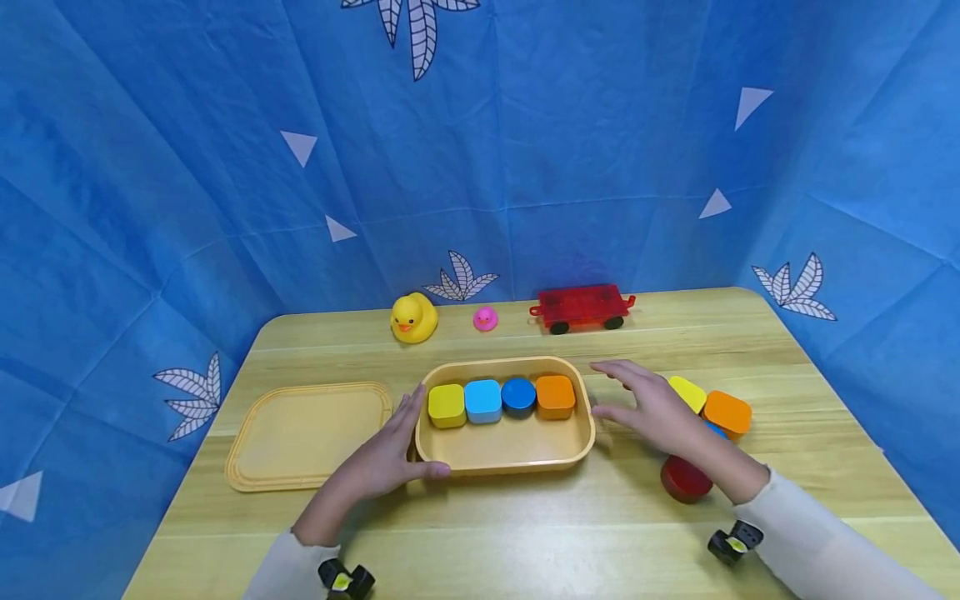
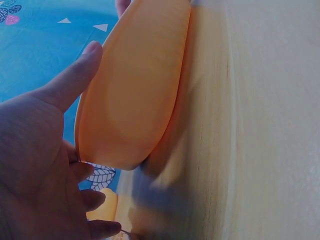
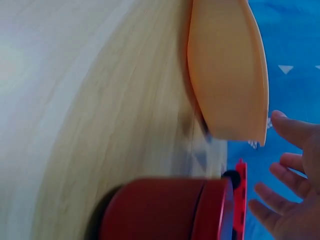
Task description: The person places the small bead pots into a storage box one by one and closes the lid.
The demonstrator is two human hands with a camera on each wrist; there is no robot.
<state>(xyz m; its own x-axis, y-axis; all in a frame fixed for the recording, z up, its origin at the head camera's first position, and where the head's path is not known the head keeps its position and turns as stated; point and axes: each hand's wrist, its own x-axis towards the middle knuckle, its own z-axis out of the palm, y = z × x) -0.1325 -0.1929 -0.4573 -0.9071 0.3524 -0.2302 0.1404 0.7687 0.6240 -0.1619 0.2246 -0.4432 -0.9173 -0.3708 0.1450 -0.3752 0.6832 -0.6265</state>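
Note:
In the head view, a tan rectangular box [image 1: 510, 448] stands in the middle of the table. Along its back side sit a yellow block [image 1: 447, 406], a light blue block [image 1: 483, 402], a round dark blue block [image 1: 518, 398] and an orange block [image 1: 555, 397]. My left hand [image 1: 386, 454] rests at the box's left end, thumb near the front rim and fingers spread along the side. In the left wrist view its thumb [image 2: 82, 72] meets the rim. My right hand [image 1: 648, 408] is spread beside the right end, holding nothing, thumb close to the rim.
A tan lid [image 1: 311, 433] lies at the left. Behind the box are a yellow duck [image 1: 414, 317], a small pink duck [image 1: 485, 318] and a red wheeled cart [image 1: 583, 307]. A yellow block [image 1: 687, 393], orange block [image 1: 727, 413] and dark red block [image 1: 686, 480] lie around my right forearm.

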